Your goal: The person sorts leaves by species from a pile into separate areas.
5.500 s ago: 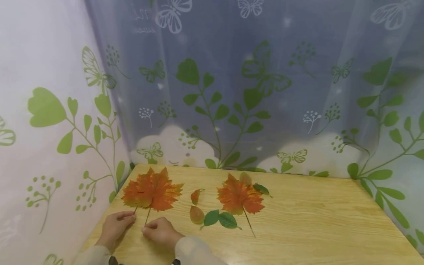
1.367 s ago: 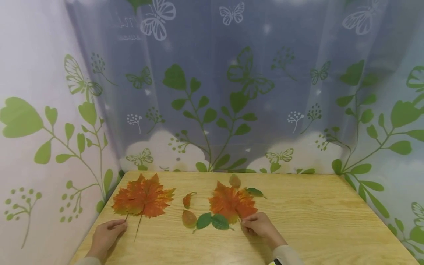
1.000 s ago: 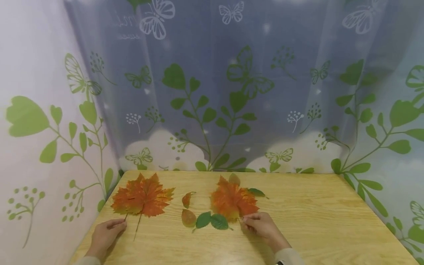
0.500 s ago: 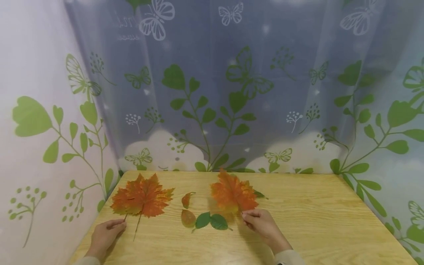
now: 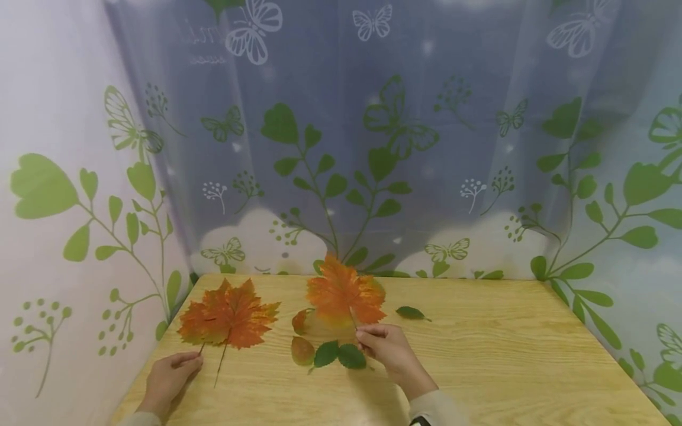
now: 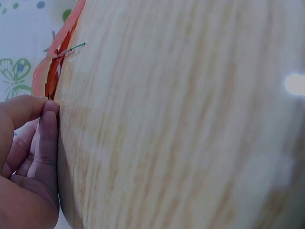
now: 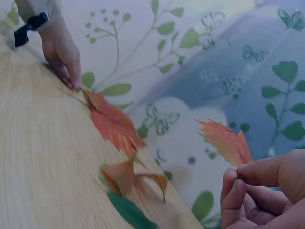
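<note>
My right hand (image 5: 391,355) pinches the thin stem of an orange maple leaf (image 5: 343,293), raised above the table over the middle of the small leaves. In the right wrist view the same maple leaf (image 7: 228,140) stands up from the thumb and fingertips. On the left, my left hand (image 5: 170,378) pinches the stem of one of two overlapping orange maple leaves (image 5: 229,313) lying near the table's back left. The other leaf's stem (image 5: 220,367) lies loose beside the hand. In the left wrist view my left hand (image 6: 35,148) is at the table edge, stem between thumb and fingertip.
Two green leaves (image 5: 339,355), a brownish leaf (image 5: 302,351) and a curled reddish leaf (image 5: 301,321) lie mid-table. Another green leaf (image 5: 411,312) lies farther right on the wooden table (image 5: 506,355). A printed curtain (image 5: 298,177) rises behind and along both sides.
The right hand left the left-hand leaves, took the right maple leaf by its stem, lifted it and carried it leftward. The left hand keeps its pinch, almost still.
</note>
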`<action>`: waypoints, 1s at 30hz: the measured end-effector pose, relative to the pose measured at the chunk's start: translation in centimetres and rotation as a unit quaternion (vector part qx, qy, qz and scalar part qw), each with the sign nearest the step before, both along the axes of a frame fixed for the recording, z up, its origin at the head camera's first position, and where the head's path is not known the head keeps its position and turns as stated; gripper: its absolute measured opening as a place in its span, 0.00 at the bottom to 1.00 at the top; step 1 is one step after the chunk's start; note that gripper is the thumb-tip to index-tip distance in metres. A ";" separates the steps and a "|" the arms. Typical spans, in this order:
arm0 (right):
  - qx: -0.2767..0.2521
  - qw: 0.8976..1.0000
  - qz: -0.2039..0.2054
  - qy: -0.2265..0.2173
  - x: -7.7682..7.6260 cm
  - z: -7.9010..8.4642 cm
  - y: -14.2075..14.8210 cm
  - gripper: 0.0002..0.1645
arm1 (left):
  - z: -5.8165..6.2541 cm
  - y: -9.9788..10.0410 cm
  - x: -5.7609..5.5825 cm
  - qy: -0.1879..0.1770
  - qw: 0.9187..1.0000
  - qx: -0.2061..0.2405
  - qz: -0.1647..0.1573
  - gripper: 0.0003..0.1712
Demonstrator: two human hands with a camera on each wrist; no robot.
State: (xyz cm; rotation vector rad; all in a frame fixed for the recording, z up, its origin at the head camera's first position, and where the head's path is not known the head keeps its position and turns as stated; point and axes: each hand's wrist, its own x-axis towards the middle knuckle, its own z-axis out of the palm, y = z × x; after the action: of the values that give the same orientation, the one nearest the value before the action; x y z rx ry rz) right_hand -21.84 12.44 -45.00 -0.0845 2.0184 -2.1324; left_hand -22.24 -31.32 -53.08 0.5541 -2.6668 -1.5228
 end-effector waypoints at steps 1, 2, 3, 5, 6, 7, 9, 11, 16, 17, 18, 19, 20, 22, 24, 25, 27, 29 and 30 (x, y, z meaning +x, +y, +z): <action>-0.004 1.000 0.007 0.001 0.0 0.1 -0.8 0.17 | 0.0 0.0 0.0 0.000 1.000 0.001 0.000 0.26; -0.007 1.000 0.012 0.002 0.0 0.3 -1.5 0.17 | 0.1 0.0 0.1 0.000 1.000 0.002 -0.002 0.26; -0.009 1.000 0.018 0.002 0.0 0.5 -2.4 0.17 | 0.1 0.0 0.1 0.000 1.000 0.003 -0.001 0.26; -0.012 1.000 0.027 0.002 0.0 0.8 -4.1 0.17 | 0.2 0.0 0.1 -0.001 1.000 0.003 -0.001 0.26; -0.015 0.999 0.029 0.000 0.0 0.9 -5.0 0.17 | 0.3 0.0 0.2 -0.001 1.000 0.003 0.000 0.26; -0.019 0.999 0.031 -0.003 0.0 1.0 -6.0 0.16 | 0.3 0.0 0.2 -0.001 1.000 0.004 0.000 0.26; -0.026 0.999 0.031 -0.010 0.1 1.2 -7.9 0.14 | 0.3 0.1 0.2 0.001 1.000 0.006 0.001 0.25; -0.034 0.999 0.029 -0.020 0.3 1.1 -9.9 0.13 | 0.3 0.1 0.2 0.003 1.000 0.008 0.001 0.25; -0.050 0.997 0.037 -0.051 0.5 0.3 -14.2 0.09 | 0.3 0.2 0.2 0.010 1.000 0.004 0.001 0.24; -0.054 0.996 0.040 -0.059 0.6 0.0 -15.0 0.08 | 0.3 0.2 0.2 0.011 1.000 0.005 0.001 0.24; -0.057 0.995 0.043 -0.065 0.7 -0.3 -15.7 0.07 | 0.3 0.2 0.2 0.012 1.000 0.004 0.002 0.24; -0.059 0.995 0.047 -0.071 0.7 -0.6 -16.3 0.07 | 0.3 0.2 0.3 0.014 1.000 0.004 0.002 0.24; -0.063 0.994 0.048 -0.076 0.8 -1.0 -16.9 0.07 | 0.2 0.3 0.3 0.017 1.000 0.006 0.003 0.24; -0.066 0.993 0.045 -0.085 0.9 -1.6 -17.9 0.07 | 0.1 0.4 0.3 0.020 0.999 0.046 0.003 0.23; -0.074 0.992 0.045 -0.089 0.9 -2.2 -18.6 0.08 | 0.0 0.4 0.4 0.026 0.996 0.086 0.002 0.23; -0.080 0.992 0.043 -0.091 0.9 -2.5 -18.9 0.08 | -0.1 0.4 0.4 0.029 0.994 0.109 0.002 0.23; -0.088 0.991 0.038 -0.095 0.8 -3.0 -19.3 0.10 | -0.2 0.5 0.3 0.033 0.989 0.142 0.004 0.23; -0.095 0.990 0.034 -0.094 0.8 -3.5 -19.5 0.11 | -0.2 0.5 0.3 0.032 0.989 0.144 0.006 0.23; -0.096 0.990 0.032 -0.095 0.7 -3.8 -19.5 0.12 | -0.2 0.6 0.3 0.031 0.990 0.137 0.007 0.23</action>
State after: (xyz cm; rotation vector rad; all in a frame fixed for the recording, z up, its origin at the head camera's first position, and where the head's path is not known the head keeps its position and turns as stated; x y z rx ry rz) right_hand -21.10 -7.05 -48.79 0.0232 1.6809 -2.1982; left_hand -21.90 -30.77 -53.30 0.5237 -2.4180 -1.8849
